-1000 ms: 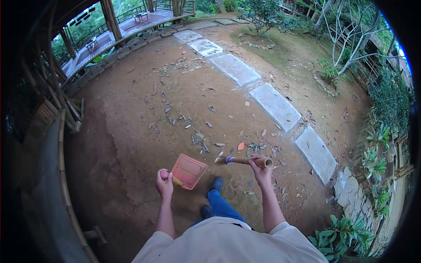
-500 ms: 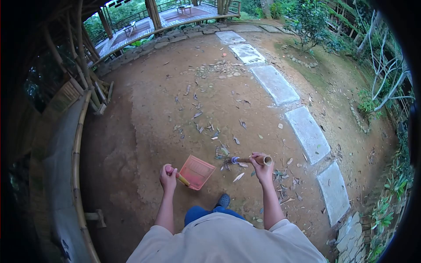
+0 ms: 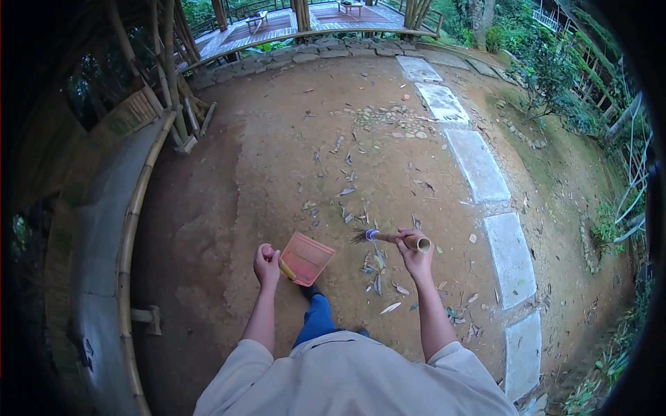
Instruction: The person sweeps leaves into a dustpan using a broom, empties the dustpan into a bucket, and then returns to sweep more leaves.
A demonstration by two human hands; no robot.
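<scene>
A short broom with a thick bamboo handle point(image 3: 406, 240), a blue band near its head and a dark fan of bristles, hangs roughly level above the dirt, its bristles pointing toward the person's left and just clear of a pink-orange plastic dustpan point(image 3: 306, 258) with a ribbed flat tray. The right hand point(image 3: 415, 257) is wrapped around the bamboo close to its open, hollow end; the left hand point(image 3: 266, 264) is closed around the dustpan's yellowish handle, which ends in a pink knob above the fist. The two hands are held apart, each clamped on its own tool. The broom looks light and stiff along the bamboo, with the bristles the only soft, springy part, so a grip on the smooth cane seems right, though a polished stem could turn in the palm. The dustpan appears thin, light and a little flexible, best carried by its handle so the tray stays level. Below the tools, dry leaves point(image 3: 379, 267) lie scattered on the reddish-brown packed earth point(image 3: 277, 173), thickest just under the broom. A blue trouser leg point(image 3: 316, 320) and dark shoe show between the arms. To the right a line of pale stone slabs point(image 3: 477, 165) curves away; to the left runs a grey concrete ledge edged with bamboo point(image 3: 132, 222).
</scene>
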